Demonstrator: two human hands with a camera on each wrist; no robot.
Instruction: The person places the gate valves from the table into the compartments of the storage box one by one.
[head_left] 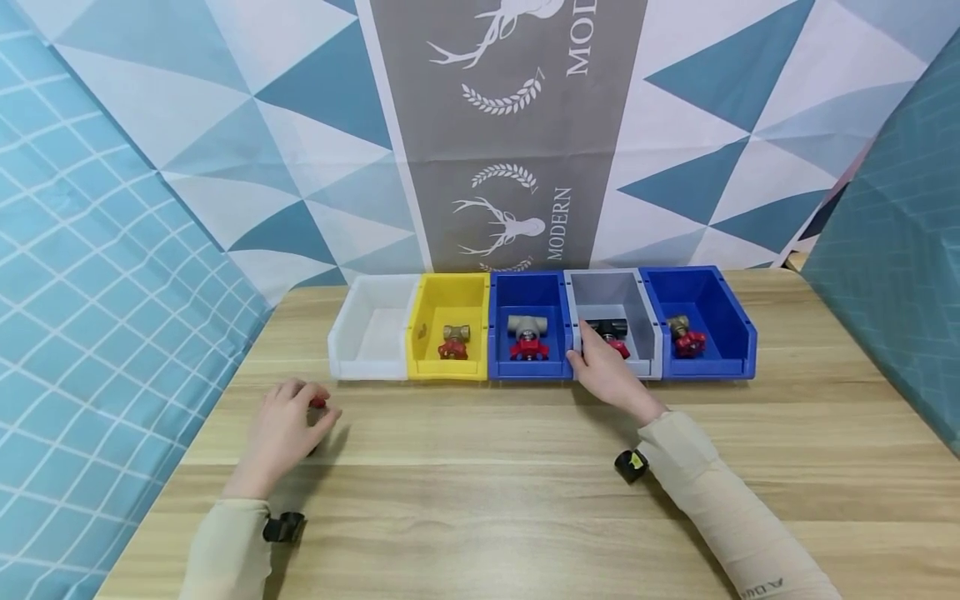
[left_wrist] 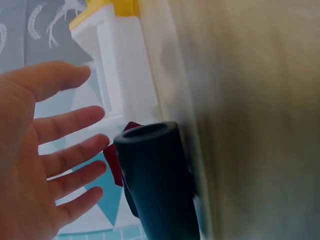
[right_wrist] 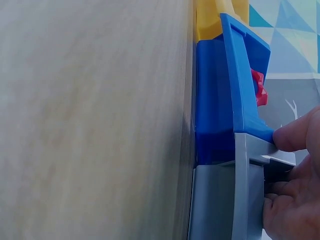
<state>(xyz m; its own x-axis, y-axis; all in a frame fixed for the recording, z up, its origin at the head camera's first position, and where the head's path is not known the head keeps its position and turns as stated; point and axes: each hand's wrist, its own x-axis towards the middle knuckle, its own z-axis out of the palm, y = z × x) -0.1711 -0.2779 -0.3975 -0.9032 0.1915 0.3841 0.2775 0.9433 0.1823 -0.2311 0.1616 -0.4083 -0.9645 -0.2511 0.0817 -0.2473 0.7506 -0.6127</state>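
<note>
Beside a dark pipe valve with a red handwheel, my left hand is relaxed, its fingers apart in the left wrist view. Much of that valve is hidden behind the hand in the head view. My right hand pinches the side wall of the grey bin where it meets the middle blue bin. The thumb lies on the blue side and the fingers reach into the grey bin. Inside it, a black valve with a red handwheel is partly covered by the hand.
The bins stand in a row against the patterned backdrop. A white bin is leftmost, then a yellow bin with a brass valve. The middle blue bin holds a grey valve; the right blue bin holds another brass valve.
</note>
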